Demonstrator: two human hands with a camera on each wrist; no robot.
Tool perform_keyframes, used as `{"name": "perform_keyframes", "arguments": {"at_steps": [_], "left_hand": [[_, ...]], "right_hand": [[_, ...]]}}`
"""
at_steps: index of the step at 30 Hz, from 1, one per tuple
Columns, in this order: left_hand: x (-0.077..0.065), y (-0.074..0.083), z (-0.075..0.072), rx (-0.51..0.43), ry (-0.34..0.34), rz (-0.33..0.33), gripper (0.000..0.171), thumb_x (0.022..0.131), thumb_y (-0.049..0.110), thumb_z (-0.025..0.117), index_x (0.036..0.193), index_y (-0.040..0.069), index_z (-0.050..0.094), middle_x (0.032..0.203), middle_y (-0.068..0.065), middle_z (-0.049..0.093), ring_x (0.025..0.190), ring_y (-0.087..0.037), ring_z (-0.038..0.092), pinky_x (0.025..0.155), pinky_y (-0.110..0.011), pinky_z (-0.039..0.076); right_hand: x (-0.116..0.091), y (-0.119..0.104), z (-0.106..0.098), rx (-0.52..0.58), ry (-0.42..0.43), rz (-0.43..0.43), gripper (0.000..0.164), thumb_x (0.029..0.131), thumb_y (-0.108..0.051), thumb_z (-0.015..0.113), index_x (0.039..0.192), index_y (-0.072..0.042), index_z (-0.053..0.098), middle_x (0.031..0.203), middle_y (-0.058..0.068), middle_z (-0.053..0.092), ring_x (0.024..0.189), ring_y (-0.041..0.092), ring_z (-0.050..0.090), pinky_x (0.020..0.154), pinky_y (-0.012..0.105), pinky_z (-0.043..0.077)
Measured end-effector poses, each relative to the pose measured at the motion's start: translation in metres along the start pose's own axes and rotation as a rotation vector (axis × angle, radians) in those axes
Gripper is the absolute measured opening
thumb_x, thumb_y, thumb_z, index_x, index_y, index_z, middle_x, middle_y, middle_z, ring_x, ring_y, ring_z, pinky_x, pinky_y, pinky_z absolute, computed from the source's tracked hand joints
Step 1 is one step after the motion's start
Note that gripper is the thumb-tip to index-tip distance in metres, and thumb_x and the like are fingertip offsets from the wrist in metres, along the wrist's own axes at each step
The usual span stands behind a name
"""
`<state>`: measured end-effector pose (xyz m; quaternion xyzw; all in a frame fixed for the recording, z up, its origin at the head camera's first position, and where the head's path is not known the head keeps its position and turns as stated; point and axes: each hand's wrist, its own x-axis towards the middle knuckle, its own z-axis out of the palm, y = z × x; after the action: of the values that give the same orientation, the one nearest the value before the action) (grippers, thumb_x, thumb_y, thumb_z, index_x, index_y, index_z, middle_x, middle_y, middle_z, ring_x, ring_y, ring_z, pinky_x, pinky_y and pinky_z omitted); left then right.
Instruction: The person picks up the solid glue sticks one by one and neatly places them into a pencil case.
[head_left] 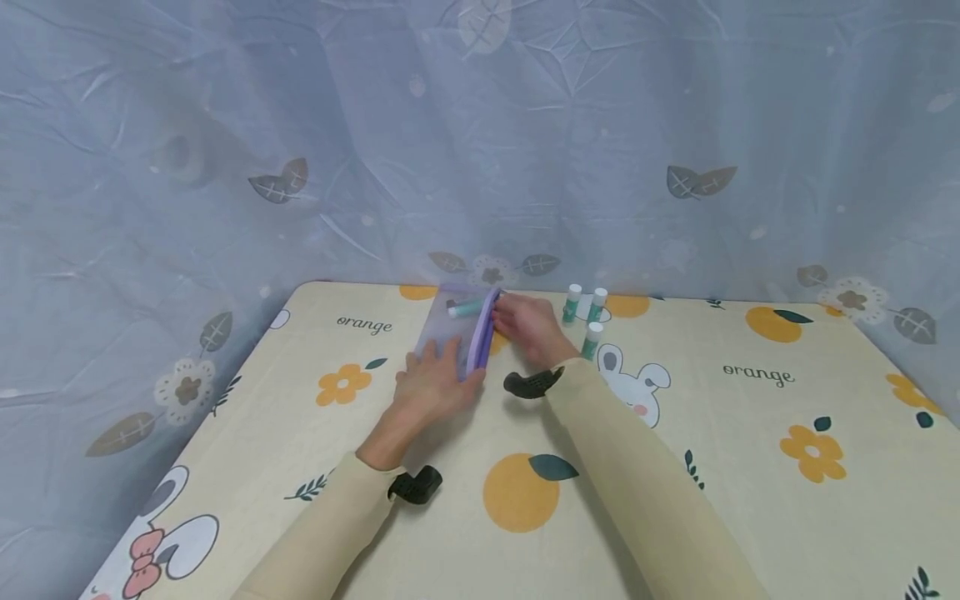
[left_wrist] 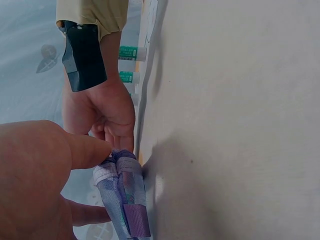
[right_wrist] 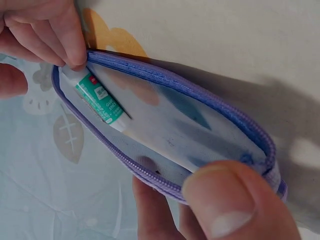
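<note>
- A soft, see-through mesh pouch [head_left: 463,330] lies on the surface [head_left: 750,467], its purple ribbed zipper [right_wrist: 215,103] parted into a long, pointed oval mouth.
- Inside, near the far end, a glue stick [right_wrist: 102,100] rests slantwise: a smooth cylinder with a green printed label and a white cap [right_wrist: 77,76].
- The left hand [head_left: 427,385] holds the pouch at its near end, thumb on one side of the rim and fingers against the mesh outside. A woven purple tab [left_wrist: 137,220] hangs at this end.
- The right hand [head_left: 528,325] is at the far end, its bent fingers touching the pouch beside the cap; the thumb stands apart, leaving a moderate gap.
- Three more glue sticks [head_left: 572,305], slim tubes with white tops, stand upright just right of the right hand.
- The surface wears a flat, cream-coloured covering printed with rounded oranges, flowers, leaves and rabbits.
- Behind hangs a grey-blue sheet [head_left: 600,167], creased and faintly shiny.
- Both sleeves [head_left: 637,467] are plain cream, with a dark, smooth device [head_left: 417,485] at each wrist.
</note>
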<state>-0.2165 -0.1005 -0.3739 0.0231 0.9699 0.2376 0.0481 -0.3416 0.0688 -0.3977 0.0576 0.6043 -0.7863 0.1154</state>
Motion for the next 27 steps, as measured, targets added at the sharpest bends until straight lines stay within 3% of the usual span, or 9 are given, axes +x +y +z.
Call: {"name": "perform_keyframes", "arguments": {"at_steps": [8, 14, 27], "left_hand": [[0.001, -0.001, 0.001, 0.001, -0.002, 0.000, 0.078, 0.103, 0.054, 0.054, 0.166, 0.011, 0.033, 0.169, -0.028, 0.031, 0.146, -0.055, 0.037, 0.113, -0.071, 0.037], [0.002, -0.001, 0.001, 0.004, 0.001, -0.003, 0.077, 0.103, 0.053, 0.054, 0.165, 0.012, 0.034, 0.168, -0.027, 0.032, 0.145, -0.055, 0.039, 0.113, -0.071, 0.038], [0.002, -0.002, 0.003, 0.004, 0.007, 0.004, 0.078, 0.103, 0.053, 0.054, 0.165, 0.012, 0.034, 0.167, -0.028, 0.034, 0.145, -0.055, 0.039, 0.112, -0.071, 0.038]], "right_hand": [[-0.003, -0.002, -0.001, -0.013, 0.008, -0.014, 0.050, 0.106, -0.011, 0.062, 0.154, -0.001, 0.052, 0.153, 0.018, 0.061, 0.140, 0.029, 0.062, 0.113, 0.036, 0.053], [-0.004, -0.005, -0.005, -0.138, 0.055, -0.069, 0.055, 0.108, -0.020, 0.062, 0.159, -0.004, 0.046, 0.155, 0.018, 0.059, 0.139, 0.030, 0.062, 0.113, 0.037, 0.052], [-0.017, -0.015, 0.000, -0.411, 0.114, -0.257, 0.055, 0.103, -0.029, 0.070, 0.154, -0.015, 0.055, 0.155, 0.009, 0.059, 0.138, 0.028, 0.061, 0.112, 0.043, 0.053]]}}
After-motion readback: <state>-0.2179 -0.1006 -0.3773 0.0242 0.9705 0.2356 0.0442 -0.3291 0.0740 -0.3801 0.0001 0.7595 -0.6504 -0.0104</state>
